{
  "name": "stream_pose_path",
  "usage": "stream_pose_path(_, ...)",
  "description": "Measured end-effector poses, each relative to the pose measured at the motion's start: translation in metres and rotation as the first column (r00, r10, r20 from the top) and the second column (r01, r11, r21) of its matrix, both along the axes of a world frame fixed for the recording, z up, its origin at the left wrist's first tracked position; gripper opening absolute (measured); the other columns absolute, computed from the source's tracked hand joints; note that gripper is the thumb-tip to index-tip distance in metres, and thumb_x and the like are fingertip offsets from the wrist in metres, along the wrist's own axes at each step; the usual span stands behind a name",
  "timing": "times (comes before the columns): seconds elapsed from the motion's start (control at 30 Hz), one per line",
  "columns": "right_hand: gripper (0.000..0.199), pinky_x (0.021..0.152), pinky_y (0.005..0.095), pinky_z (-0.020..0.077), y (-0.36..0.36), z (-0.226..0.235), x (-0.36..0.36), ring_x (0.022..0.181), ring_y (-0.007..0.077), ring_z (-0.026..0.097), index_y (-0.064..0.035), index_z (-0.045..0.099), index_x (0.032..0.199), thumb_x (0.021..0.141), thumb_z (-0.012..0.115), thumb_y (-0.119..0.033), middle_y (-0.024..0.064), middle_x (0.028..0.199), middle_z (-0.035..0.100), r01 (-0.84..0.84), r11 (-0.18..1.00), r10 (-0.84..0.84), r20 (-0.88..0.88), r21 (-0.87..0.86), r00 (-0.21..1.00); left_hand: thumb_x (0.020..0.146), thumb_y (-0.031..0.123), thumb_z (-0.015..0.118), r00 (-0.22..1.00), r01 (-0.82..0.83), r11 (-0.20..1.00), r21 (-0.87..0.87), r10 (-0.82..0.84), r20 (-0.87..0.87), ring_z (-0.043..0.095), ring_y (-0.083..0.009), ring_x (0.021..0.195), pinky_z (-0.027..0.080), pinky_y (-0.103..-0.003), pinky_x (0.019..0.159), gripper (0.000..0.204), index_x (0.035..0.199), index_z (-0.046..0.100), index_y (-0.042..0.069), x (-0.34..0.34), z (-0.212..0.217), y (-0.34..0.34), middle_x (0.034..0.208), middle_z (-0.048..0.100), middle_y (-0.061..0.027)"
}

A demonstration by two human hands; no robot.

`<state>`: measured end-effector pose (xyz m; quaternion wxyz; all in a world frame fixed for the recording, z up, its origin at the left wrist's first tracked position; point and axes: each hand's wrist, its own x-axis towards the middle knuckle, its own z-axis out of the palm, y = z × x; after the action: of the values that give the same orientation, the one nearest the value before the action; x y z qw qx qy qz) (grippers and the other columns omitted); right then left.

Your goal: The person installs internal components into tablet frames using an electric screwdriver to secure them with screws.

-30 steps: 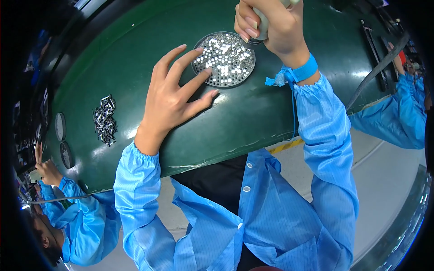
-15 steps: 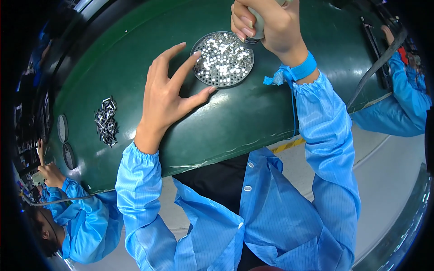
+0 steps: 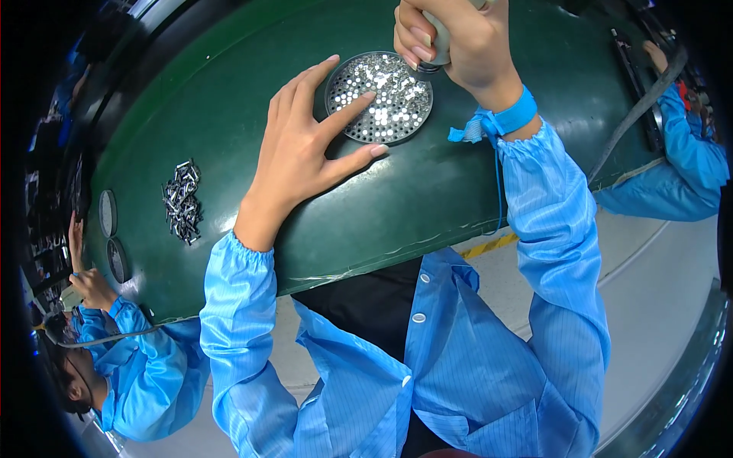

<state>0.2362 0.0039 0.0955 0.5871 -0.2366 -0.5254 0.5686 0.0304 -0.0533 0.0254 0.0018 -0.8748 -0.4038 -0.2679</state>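
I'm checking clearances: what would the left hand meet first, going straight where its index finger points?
Probably shiny pieces in the round tray, though depth below the left hand is unclear.

Tabletop (image 3: 397, 206): one. Wearer's hands: two, left hand (image 3: 296, 145) and right hand (image 3: 475, 42). Pale tool (image 3: 441, 47): one. Wristband (image 3: 516, 114): one. Round tray (image 3: 359, 132): one; shiny bits (image 3: 382, 79) inside too many to count. Round dishes (image 3: 108, 214): two, toward tabletop's left edge. Heap of dark parts (image 3: 182, 202): one, pieces uncountable. Co-workers (image 3: 153, 382): at least two.
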Motion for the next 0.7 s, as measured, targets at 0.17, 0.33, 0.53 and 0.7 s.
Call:
stream_pose_path(0.17, 0.014, 0.038, 0.0264, 0.0410, -0.0006, 0.0006, 0.0011, 0.040, 0.0108, 0.048, 0.0018, 0.063, 0.102, 0.092, 0.066, -0.006, 0.0034, 0.056, 0.053, -0.004, 1.000, 0.004, 0.018, 0.013, 1.000, 0.073, 0.046, 0.080, 0.999, 0.017, 0.998, 0.066, -0.015, -0.036, 0.048, -0.0386, 0.126, 0.040, -0.050, 0.105, 0.050, 0.114, 0.074, 0.019, 0.0012, 0.0038, -0.0018, 0.143, 0.048, -0.0174)
stream_pose_path(0.33, 0.014, 0.038, 0.0260, 0.0406, 0.0003, -0.0011, 0.0014, 0.040, 0.0105, 0.048, 0.0015, 0.063, 0.103, 0.092, 0.066, -0.007, 0.0031, 0.056, 0.053, 0.001, 1.000, -0.001, 0.012, 0.013, 1.000, 0.074, 0.046, 0.079, 0.998, 0.028, 0.993, 0.113, -0.021, -0.067, 0.050, -0.0381, 0.125, 0.041, -0.050, 0.105, 0.046, 0.110, 0.074, 0.018, 0.0013, 0.0036, -0.0037, 0.142, 0.050, -0.0170)
stream_pose_path(0.53, 0.014, 0.039, 0.0259, 0.0404, 0.0013, -0.0021, 0.0010, 0.040, 0.0104, 0.048, 0.0011, 0.063, 0.103, 0.092, 0.066, -0.007, 0.0027, 0.056, 0.053, 0.005, 1.000, -0.005, 0.008, -0.023, 1.000, 0.076, 0.045, 0.077, 0.996, 0.037, 0.994, 0.103, -0.028, -0.088, 0.051, -0.0374, 0.124, 0.041, -0.050, 0.105, 0.044, 0.110, 0.074, 0.018, -0.0011, 0.0047, -0.0061, 0.140, 0.052, -0.0162)
stream_pose_path(0.7, 0.014, 0.039, 0.0259, 0.0404, 0.0029, -0.0039, 0.0010, 0.040, 0.0104, 0.048, 0.0008, 0.063, 0.103, 0.092, 0.066, -0.007, 0.0025, 0.056, 0.053, 0.000, 1.000, 0.000, 0.008, -0.014, 1.000, 0.074, 0.041, 0.079, 0.995, 0.074, 0.995, 0.062, -0.069, -0.070, 0.051, -0.0369, 0.123, 0.043, -0.049, 0.103, 0.044, 0.111, 0.074, 0.017, -0.0020, 0.0045, -0.0082, 0.140, 0.052, -0.0156)
